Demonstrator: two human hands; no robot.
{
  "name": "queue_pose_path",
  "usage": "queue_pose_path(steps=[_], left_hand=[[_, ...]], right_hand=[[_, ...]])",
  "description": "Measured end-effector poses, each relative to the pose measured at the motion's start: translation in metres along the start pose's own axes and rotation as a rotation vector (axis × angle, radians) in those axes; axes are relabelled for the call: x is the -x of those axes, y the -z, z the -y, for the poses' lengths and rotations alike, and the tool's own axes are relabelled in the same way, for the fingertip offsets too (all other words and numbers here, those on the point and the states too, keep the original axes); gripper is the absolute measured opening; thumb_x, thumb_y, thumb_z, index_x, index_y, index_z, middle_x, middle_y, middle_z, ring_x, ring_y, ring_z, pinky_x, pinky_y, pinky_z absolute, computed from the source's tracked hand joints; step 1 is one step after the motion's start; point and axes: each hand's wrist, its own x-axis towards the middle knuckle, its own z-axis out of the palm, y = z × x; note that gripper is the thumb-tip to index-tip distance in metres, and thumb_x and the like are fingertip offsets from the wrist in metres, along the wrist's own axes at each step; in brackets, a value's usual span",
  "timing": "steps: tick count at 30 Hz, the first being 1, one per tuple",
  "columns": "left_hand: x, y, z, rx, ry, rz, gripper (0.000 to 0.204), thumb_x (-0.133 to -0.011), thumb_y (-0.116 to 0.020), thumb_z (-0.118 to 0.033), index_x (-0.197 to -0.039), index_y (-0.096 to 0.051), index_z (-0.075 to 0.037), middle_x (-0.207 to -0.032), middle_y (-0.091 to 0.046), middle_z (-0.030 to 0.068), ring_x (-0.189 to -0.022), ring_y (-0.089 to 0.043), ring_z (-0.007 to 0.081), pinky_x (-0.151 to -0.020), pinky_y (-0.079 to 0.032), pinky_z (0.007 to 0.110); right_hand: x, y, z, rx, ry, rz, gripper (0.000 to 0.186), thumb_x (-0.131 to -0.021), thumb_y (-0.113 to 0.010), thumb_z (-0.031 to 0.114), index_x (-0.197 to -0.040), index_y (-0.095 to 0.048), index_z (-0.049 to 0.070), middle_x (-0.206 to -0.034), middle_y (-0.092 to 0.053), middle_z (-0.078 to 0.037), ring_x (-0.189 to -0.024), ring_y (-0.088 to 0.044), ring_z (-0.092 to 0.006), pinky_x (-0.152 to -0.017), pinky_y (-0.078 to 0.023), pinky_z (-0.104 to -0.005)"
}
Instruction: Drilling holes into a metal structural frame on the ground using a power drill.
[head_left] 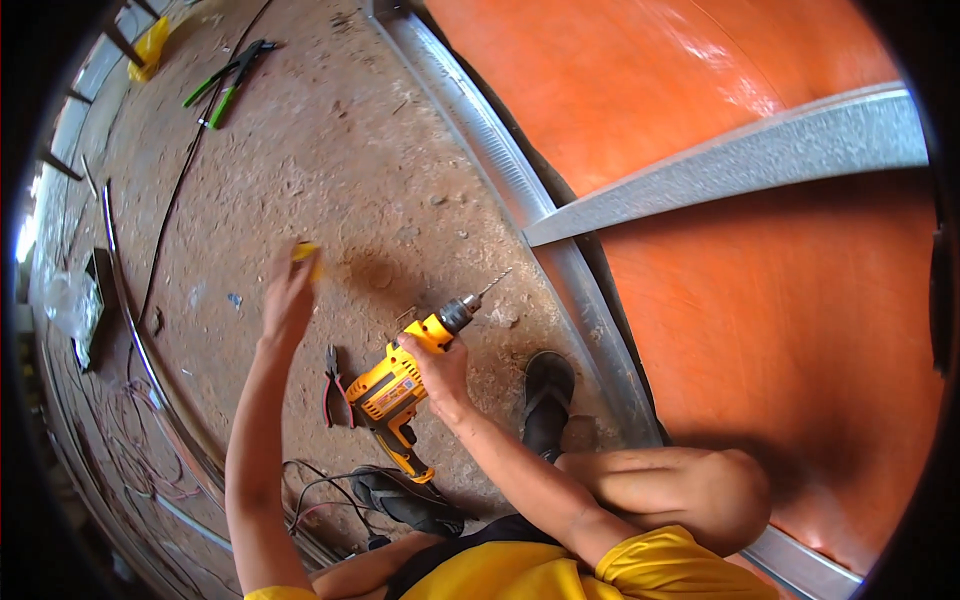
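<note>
My right hand (445, 378) is wrapped round the front of a yellow and black power drill (385, 388), just behind its chuck. A thin drill bit (495, 281) points up and right from the chuck, apart from the metal frame. The drill's handle hangs toward my feet. Raised over the floor to the left, my left hand (287, 295) is closed on a small yellow object (306, 258); motion blur hides its kind. Between the hands, a pair of pliers (334, 388) with red and black handles lies on the floor beside the drill.
A galvanized metal frame (490, 140) with a crosspiece (740, 160) borders orange sheeting (780, 330) on the right. A green-handled hand tool (232, 85) lies far left by a black cable (172, 195). Metal tubing (130, 310) and tangled wires (140, 440) line the left side.
</note>
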Motion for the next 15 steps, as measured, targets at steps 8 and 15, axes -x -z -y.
queue_pose_path(steps=[8,15], left_hand=[[0.129,0.125,-0.046,0.848,0.693,0.171,0.071,-0.073,-0.069,-0.004,-0.137,-0.039,-0.011,-0.130,-0.048,0.0154,-0.124,-0.044,0.0288,-0.100,-0.038,0.039],[0.076,0.268,-0.186,1.607,-0.076,0.517,0.032,-0.083,-0.065,-0.023,-0.103,-0.054,0.001,-0.104,-0.058,0.0221,-0.095,-0.058,0.0360,-0.090,-0.045,0.048]], right_hand=[[0.002,-0.044,-0.010,-0.176,-0.153,0.080,0.021,-0.079,-0.073,0.014,-0.093,-0.059,0.006,-0.083,-0.065,-0.003,-0.072,-0.065,-0.0127,-0.066,-0.055,-0.0271],[0.015,-0.084,0.018,-0.285,-0.315,0.108,0.030,-0.076,-0.074,0.022,-0.096,-0.057,0.008,-0.084,-0.061,0.000,-0.073,-0.061,-0.0113,-0.067,-0.053,-0.0267]])
